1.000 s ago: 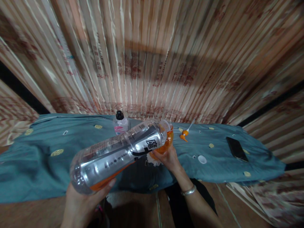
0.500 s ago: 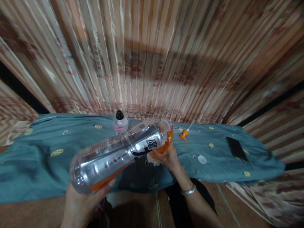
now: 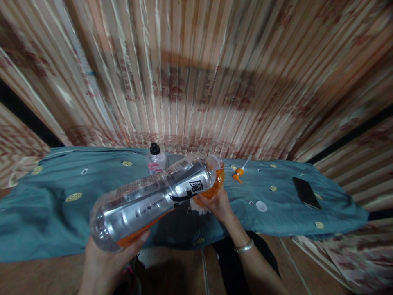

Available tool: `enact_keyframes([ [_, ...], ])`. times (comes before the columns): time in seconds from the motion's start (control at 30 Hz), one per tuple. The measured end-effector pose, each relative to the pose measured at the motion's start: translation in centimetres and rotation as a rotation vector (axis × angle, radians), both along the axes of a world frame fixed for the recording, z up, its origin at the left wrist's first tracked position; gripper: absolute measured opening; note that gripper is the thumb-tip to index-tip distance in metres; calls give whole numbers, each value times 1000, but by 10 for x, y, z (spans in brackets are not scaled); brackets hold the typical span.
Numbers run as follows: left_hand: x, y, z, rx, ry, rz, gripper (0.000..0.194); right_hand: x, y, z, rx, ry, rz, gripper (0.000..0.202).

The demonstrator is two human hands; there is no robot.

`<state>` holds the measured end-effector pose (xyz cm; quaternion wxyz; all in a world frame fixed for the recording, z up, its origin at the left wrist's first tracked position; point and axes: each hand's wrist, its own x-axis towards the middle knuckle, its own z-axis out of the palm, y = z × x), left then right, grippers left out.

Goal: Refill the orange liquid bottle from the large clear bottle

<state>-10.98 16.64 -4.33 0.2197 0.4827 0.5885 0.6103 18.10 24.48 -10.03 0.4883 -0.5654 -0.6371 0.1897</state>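
Large clear bottle (image 3: 153,196), silver-labelled with black characters and an orange edge, lying tilted above the cloth (image 3: 254,221); left hand (image 3: 107,254) cupping its base, fingers partly curled. Right hand (image 3: 216,203) closing round an orange container (image 3: 216,182) at its mouth.

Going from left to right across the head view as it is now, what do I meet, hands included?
Left hand → black-capped bottle → right hand → orange pump top → pale round disc → black phone.
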Motion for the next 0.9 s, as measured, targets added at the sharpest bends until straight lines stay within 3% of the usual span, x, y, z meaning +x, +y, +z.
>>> enact_keyframes([
  [0.37,12,-2,23,-58,-68,29,53,-1,-1,-2,-28,10,-13,81],
  [0.6,17,-6,33,-108,-142,-20,62,-1,0,-4,-27,15,-20,79],
  [0.9,11,-3,19,-33,-64,6,58,0,0,-3,-23,-16,-21,80],
])
